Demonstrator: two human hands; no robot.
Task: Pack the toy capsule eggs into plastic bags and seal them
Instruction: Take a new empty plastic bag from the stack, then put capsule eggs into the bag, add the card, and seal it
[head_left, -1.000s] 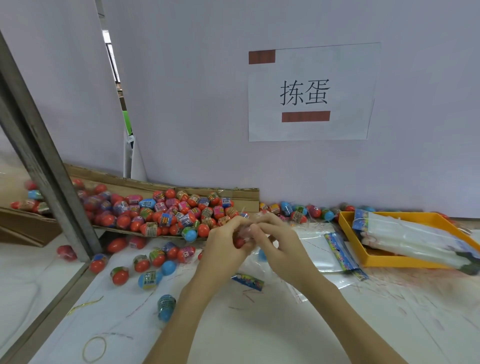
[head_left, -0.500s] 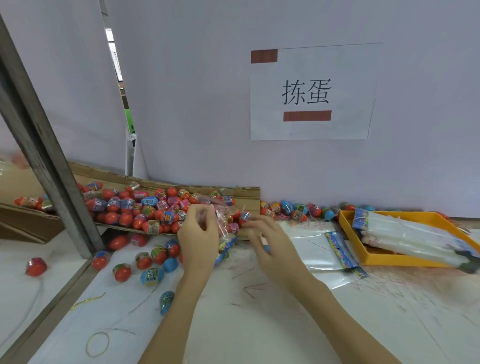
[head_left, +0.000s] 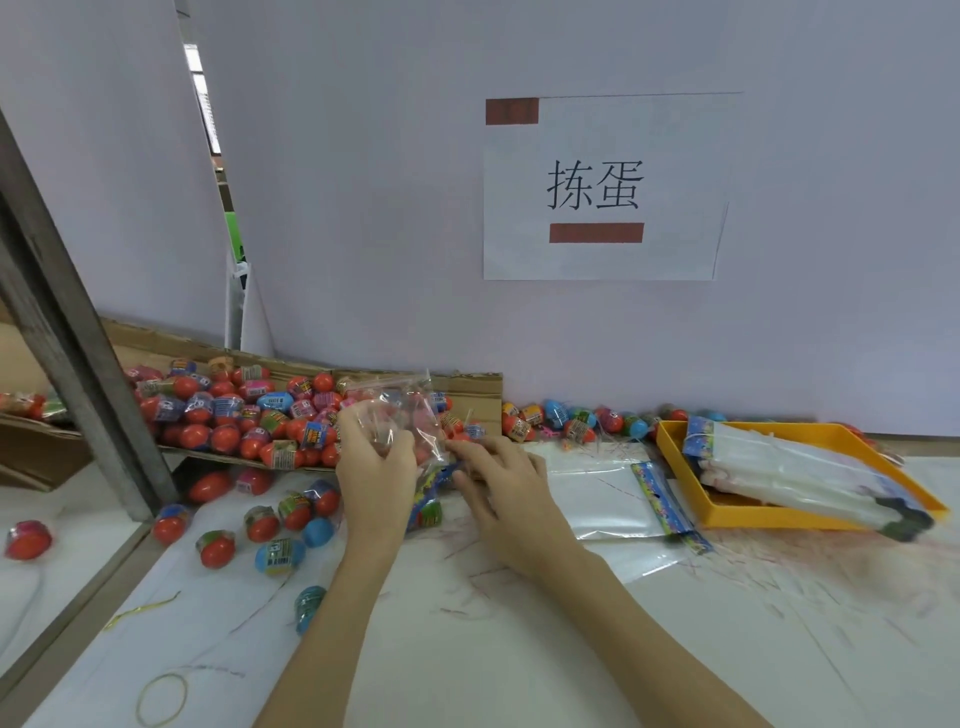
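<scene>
My left hand (head_left: 375, 457) grips a clear plastic bag (head_left: 413, 410) and holds it up in front of a heap of red and blue capsule eggs (head_left: 244, 415) lying on a cardboard flap (head_left: 475, 397). The bag's printed header (head_left: 428, 493) hangs below. My right hand (head_left: 501, 483) lies just right of the bag with its fingers loosely spread, their tips at the bag's lower edge. Loose eggs (head_left: 280, 519) are scattered on the white table, left of my left wrist.
Flat empty bags (head_left: 608, 493) lie right of my hands. A yellow tray (head_left: 670, 436) at the right holds a bundle of bags (head_left: 795, 473). More eggs (head_left: 571, 418) line the wall. A metal post (head_left: 78, 364) slants at left. A rubber band (head_left: 161, 699) lies near the front.
My hands were together at the bag's mouth; they have come apart. My left hand lifted the bag up and left, and my right hand let go and dropped toward the table.
</scene>
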